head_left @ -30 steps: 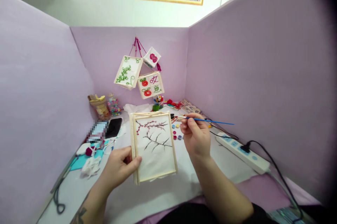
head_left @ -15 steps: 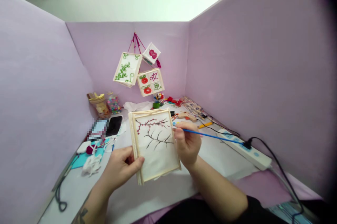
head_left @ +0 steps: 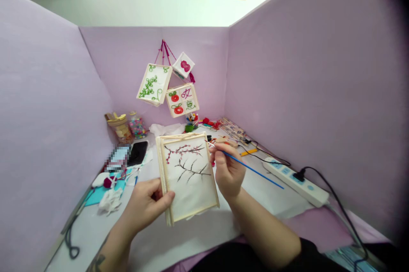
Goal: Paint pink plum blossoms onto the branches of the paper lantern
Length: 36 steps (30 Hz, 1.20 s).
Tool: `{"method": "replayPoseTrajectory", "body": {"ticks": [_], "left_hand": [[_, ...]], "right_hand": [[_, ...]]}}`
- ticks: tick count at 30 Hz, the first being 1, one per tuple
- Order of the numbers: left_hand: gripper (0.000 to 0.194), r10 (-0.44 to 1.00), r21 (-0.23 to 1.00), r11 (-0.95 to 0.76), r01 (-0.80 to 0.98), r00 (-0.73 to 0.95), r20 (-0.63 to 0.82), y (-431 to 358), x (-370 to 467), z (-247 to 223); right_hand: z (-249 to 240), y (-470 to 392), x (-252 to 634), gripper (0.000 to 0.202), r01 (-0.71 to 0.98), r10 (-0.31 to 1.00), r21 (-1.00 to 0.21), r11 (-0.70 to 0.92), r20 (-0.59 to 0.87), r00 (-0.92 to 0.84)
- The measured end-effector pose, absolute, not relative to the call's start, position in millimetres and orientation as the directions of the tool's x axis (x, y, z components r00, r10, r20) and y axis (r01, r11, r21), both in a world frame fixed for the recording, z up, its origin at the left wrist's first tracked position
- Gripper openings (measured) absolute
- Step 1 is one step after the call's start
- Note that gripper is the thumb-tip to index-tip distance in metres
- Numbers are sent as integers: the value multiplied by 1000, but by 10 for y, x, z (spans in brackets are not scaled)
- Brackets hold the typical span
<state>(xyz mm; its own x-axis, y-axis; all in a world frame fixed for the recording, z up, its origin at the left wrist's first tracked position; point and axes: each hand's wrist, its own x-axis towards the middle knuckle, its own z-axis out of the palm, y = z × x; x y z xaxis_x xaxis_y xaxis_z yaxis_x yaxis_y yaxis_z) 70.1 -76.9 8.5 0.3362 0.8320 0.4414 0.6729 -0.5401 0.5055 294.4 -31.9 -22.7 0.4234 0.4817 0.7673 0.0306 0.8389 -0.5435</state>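
Head view: framed panel and brush were held above the desk.
Left hand (head_left: 145, 206) was closed on wooden-framed painting (head_left: 188, 176); right hand (head_left: 227, 170) fingers were pinched on blue paintbrush (head_left: 252, 170), tip at frame's right edge.

Bare forearms; dark tattoo near left elbow; black sleeve edge at right upper arm.

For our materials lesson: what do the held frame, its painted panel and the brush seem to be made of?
Frame in the left hand: pale matte sticks, likely wood.
Panel: thin white sheet, paper or cloth; slightly rippled.
Brush in the right hand: glossy blue handle, plastic or painted wood.
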Motion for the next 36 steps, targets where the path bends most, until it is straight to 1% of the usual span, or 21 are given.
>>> {"method": "replayPoseTrajectory", "body": {"ticks": [2,4,6,10,13,19,26,36], "left_hand": [[37,830,506,-542,671,336,445,-773,708,95],[37,826,502,-548,669,336,453,-776,710,99],[37,822,498,-553,668,340,457,-778,708,97],[37,820,493,-558,668,352,451,-780,711,93],[36,822,494,-556,669,350,450,-783,725,96],[37,829,497,-546,674,350,435,-791,743,98],[38,842,509,-527,680,338,421,-790,731,53],[39,827,494,-544,678,336,450,-757,686,-46]], "right_hand": [[-212,-318,2929,14,8,505,-562,827,749,428],[-229,-302,2918,13,19,506,-569,822,747,431],[-268,-272,2916,12,98,465,-558,824,764,447],[-328,-215,2939,9,333,320,-492,804,831,455],[-313,-216,2960,6,409,274,-454,792,862,426],[-235,-279,2979,5,411,307,-448,794,879,364],[-206,-301,2978,7,414,293,-423,806,893,341],[-217,-302,2976,8,426,293,-418,802,898,328]]}}
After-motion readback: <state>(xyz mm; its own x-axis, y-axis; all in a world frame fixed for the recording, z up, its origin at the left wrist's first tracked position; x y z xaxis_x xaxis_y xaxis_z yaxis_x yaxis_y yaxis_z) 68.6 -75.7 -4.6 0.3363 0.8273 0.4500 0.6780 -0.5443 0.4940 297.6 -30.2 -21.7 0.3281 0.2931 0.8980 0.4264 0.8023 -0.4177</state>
